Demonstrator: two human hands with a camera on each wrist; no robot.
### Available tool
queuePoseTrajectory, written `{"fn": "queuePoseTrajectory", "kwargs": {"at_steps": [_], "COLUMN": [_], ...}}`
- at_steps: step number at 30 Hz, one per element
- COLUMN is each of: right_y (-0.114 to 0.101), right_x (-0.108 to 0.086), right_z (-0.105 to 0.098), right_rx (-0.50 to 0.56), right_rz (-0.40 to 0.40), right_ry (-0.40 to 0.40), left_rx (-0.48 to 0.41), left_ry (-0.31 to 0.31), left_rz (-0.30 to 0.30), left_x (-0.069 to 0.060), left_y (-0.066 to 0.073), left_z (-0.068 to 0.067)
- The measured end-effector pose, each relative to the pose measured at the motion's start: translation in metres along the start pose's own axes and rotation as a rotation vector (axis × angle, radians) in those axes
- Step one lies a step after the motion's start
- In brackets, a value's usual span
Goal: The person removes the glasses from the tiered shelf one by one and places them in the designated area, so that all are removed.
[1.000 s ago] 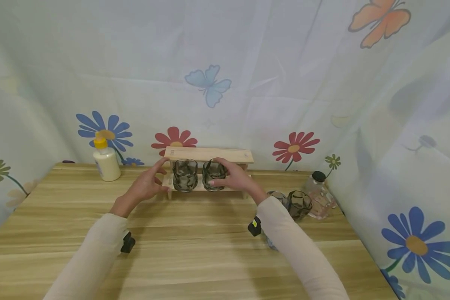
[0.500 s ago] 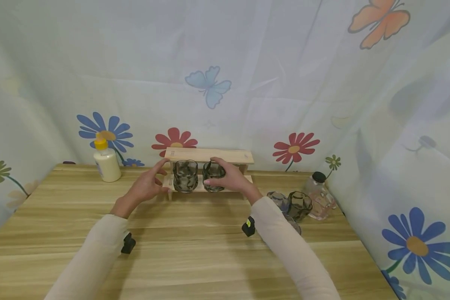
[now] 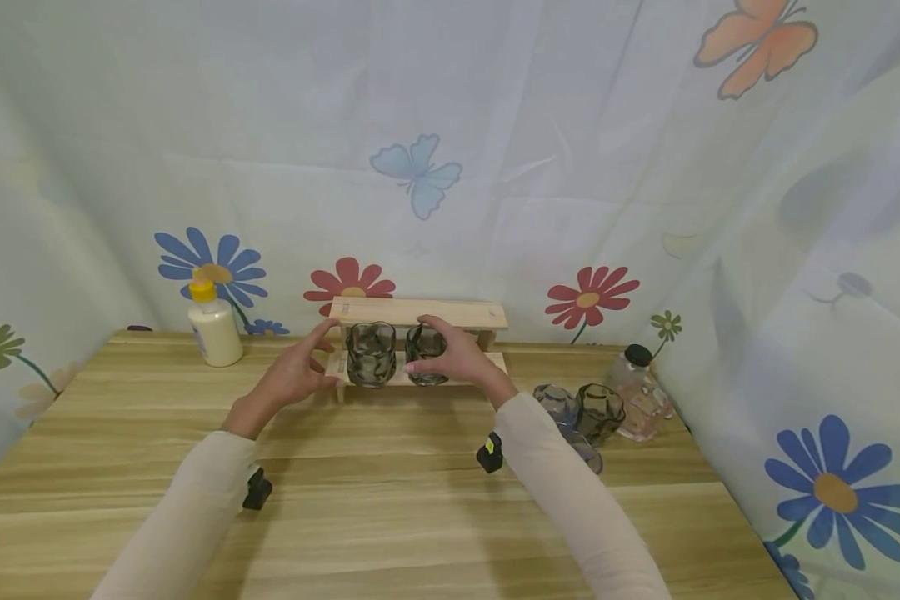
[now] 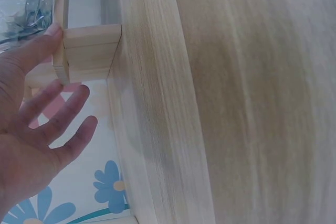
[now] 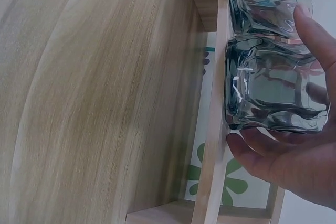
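Note:
On the lower board of a small two-tier wooden shelf (image 3: 420,312) stand two dark, wavy-sided glasses side by side, the left glass (image 3: 371,354) and the right glass (image 3: 425,346). My right hand (image 3: 461,357) holds the right glass, with the thumb in front and the fingers around its right side and back. In the right wrist view the right glass (image 5: 278,82) rests on the board, close against its neighbour. My left hand (image 3: 294,371) grips the shelf's left end. Its thumb touches the lower board (image 4: 60,66), while the other fingers spread loosely below.
Several more glasses, including a dark glass (image 3: 600,411) and a bluish glass (image 3: 557,405), stand right of the shelf, partly behind my right sleeve. A black-capped clear jar (image 3: 637,396) is beyond them. At the back left stands a yellow-capped bottle (image 3: 216,333).
My right hand has slid slightly left around the right glass, its thumb now nearer the left glass. The glasses and my left hand look almost unmoved.

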State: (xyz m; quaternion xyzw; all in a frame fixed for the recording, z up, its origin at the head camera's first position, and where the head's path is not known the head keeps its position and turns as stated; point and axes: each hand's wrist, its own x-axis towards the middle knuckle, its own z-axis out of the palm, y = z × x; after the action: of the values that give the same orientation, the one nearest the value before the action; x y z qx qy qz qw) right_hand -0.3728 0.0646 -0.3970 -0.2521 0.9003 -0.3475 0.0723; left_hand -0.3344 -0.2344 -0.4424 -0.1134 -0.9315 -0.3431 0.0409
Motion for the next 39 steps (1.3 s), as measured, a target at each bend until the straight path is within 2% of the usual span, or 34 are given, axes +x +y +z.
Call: {"fn": "queuePoseTrajectory", "kwargs": {"at_steps": [18,39], "right_y": [0.003,0.0036], "right_x": [0.0049,-0.0034], "right_z": [0.0024,0.0001], "right_rx": [-0.029,0.038], "right_rz": [-0.015,0.004], "right_ry": [0.02,0.047], "left_rx": [0.003,0.015], "left_ry": [0.001,-0.005], "left_rz": [0.009,-0.009], "left_x": [-0.0006,-0.0002], "left_y": [-0.0036,-0.0021], "left_z": [0.0004,0.0]}}
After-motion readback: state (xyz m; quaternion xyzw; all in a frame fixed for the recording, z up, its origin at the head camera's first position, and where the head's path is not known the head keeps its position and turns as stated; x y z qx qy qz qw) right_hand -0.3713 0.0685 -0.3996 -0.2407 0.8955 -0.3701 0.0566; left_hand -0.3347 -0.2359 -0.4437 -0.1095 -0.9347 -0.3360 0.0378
